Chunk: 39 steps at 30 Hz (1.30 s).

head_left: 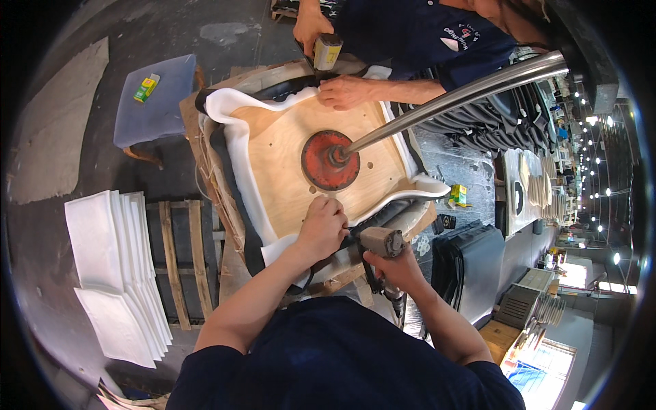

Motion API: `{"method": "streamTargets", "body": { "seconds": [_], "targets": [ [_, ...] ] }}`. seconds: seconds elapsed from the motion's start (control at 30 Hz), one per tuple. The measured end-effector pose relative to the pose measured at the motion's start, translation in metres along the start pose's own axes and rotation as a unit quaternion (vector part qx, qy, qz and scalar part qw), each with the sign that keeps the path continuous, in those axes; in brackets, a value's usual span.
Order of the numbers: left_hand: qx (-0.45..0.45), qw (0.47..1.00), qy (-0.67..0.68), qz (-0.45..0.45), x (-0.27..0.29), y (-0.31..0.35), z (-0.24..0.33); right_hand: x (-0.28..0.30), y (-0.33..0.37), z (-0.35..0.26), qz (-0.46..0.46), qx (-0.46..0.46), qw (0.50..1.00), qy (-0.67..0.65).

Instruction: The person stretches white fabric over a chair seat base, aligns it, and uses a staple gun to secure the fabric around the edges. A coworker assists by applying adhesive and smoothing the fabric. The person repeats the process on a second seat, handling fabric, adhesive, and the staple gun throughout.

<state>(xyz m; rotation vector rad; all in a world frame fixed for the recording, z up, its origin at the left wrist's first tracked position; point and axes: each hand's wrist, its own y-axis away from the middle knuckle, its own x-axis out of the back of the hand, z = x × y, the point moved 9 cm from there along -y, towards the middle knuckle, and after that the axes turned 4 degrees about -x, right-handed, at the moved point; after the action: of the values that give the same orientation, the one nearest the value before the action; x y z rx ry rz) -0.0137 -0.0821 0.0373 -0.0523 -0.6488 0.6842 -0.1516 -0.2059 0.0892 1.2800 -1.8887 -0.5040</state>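
Observation:
A plywood seat board (280, 160) lies under a round red press plate (316, 160) on a steel rod (465, 96). White padding (240, 154) and a black cover (254, 232) wrap up around its edges. At the board's near edge, my left hand (320, 229) has its fingers curled on the black cover. My right hand (398, 270) grips a pneumatic staple gun (381, 241), its nose close to my left fingers. Across the board, a co-worker's hand (345, 92) presses on the far edge, and their other hand (312, 29) holds another staple gun (326, 53).
A worn wooden frame (225, 205) surrounds the seat. White pads (119, 273) are stacked at the left near a wooden pallet (181, 263). A stool (157, 102) carries a yellow-green box (145, 87). Black covers (471, 263) and another small box (458, 195) lie at the right.

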Motion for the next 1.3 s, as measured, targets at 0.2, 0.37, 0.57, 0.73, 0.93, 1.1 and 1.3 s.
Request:
{"method": "streamTargets", "body": {
  "seconds": [0.2,0.37,0.57,0.73,0.93,1.1,1.3],
  "targets": [
    [0.006,1.0,0.009,0.001,-0.003,-0.009,-0.001,-0.008,-0.002,-0.003,-0.008,-0.014,1.0,-0.004],
    [-0.007,1.0,0.005,0.023,-0.003,-0.013,-0.005,-0.016,-0.009,-0.013,-0.017,0.003,0.998,0.055],
    [0.049,0.995,0.074,0.04,0.035,-0.008,-0.006,-0.011,-0.008,-0.008,-0.002,0.068,0.997,0.041],
    [0.088,0.995,0.036,0.026,0.08,0.035,0.017,0.0,0.016,0.028,0.053,0.046,0.995,-0.071],
    [0.008,0.98,-0.101,-0.173,0.005,0.079,0.064,-0.001,0.024,0.041,0.108,0.101,0.981,-0.123],
    [-0.02,0.949,-0.229,-0.215,-0.038,0.088,0.071,0.005,0.022,0.059,0.141,0.104,0.982,-0.067],
    [0.016,0.937,-0.286,-0.2,-0.049,0.084,0.063,0.008,0.021,0.064,0.133,0.136,0.978,-0.086]
  ]
}}
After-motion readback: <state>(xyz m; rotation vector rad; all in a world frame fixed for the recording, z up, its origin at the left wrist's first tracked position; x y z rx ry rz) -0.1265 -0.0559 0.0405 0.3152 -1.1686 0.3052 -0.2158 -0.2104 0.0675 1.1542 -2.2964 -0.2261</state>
